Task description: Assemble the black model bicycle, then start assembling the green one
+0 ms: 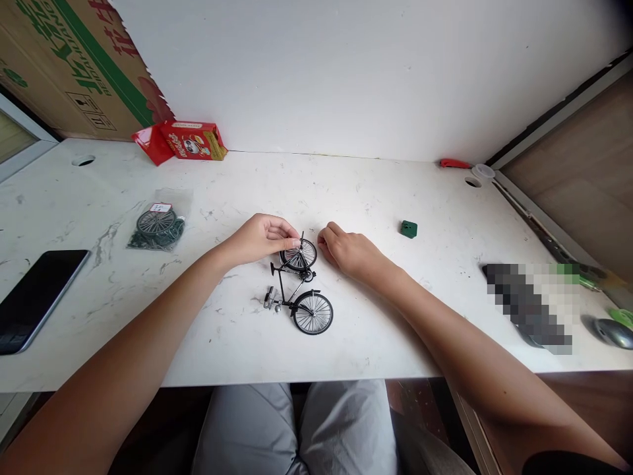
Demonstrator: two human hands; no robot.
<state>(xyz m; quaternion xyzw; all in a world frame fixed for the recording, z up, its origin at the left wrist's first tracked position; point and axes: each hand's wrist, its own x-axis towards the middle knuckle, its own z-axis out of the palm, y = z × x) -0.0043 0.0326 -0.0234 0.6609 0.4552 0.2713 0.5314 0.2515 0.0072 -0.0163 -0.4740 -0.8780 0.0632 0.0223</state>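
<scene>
A small black model bicycle [312, 313] lies on its side on the white table, its handlebar end toward the front edge. Thumb and fingers of my left hand [260, 239] pinch it at the upper wheel, near the hub; the exact part between the fingertips is hard to see. Just right of that wheel, my right hand [350, 252] rests on the table with its fingers curled in, apart from the bicycle. Whatever those fingers hold, if anything, is hidden.
Left of my hands lie a clear bag with a wheel and dark parts [157, 224] and a phone [39, 297]. A red box [195, 142] stands at the back. On the right are a green piece [409, 229], a red-handled tool [455, 163] and a blurred dark object [527, 307].
</scene>
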